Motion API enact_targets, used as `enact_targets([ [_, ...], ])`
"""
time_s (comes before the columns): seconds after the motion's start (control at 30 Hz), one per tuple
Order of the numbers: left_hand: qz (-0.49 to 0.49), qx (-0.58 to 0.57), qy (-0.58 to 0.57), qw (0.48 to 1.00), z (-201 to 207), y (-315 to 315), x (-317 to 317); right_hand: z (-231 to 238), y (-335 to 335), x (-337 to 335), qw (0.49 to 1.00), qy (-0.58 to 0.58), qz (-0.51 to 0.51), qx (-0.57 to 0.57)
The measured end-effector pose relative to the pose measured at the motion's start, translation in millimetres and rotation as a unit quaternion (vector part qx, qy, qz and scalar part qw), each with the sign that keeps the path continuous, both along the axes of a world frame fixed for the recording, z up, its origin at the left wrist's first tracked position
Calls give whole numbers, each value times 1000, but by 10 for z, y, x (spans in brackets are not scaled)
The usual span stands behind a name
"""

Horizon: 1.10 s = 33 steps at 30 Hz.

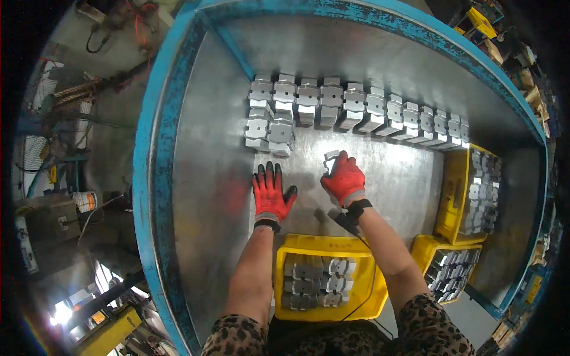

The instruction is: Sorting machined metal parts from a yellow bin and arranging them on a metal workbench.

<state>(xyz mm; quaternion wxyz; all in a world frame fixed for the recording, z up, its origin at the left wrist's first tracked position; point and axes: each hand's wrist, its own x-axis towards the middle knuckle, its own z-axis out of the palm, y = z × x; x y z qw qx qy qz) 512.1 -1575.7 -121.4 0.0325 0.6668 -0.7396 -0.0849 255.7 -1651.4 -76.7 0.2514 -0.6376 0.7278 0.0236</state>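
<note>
My left hand (272, 191), in a red glove with black fingertips, lies with its fingers stretched out on the metal bench top (303, 172), just below a short stack of grey stamped brackets (280, 135). To its right, my gloved right hand (344, 178) is closed around a small bent metal bracket (330, 159), whose upper end sticks out past the fingers. The rest of that bracket is hidden by the glove. A long row of stacked brackets (355, 102) stands farther back, beyond both hands.
A yellow crate (323, 242) holding brackets is close to my body. Two more, an upper yellow crate (449, 196) and a lower yellow crate (420, 252), are at the right with metal parts inside. A blue frame (155, 154) edges the bench. Under my right wrist is a dark corded device (342, 223).
</note>
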Motion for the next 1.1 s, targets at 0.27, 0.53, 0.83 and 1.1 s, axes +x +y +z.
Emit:
enact_targets([
  [0.27, -7, -5, -6, 1000, -66, -3, -25, 205, -42, -16, 999, 9, -9, 40],
  [0.53, -6, 27, -21, 999, -40, 29, 88, 292, -157, 673, 917, -285, 69, -272],
  [0.83, -7, 73, -55, 996, 67, -41, 16, -452, -646, 1213, 778, -614, -71, -112],
  [1.1, -2, 55, -34, 998, -170, -12, -1, -163, -336, 578, 765, -632, -125, -16],
])
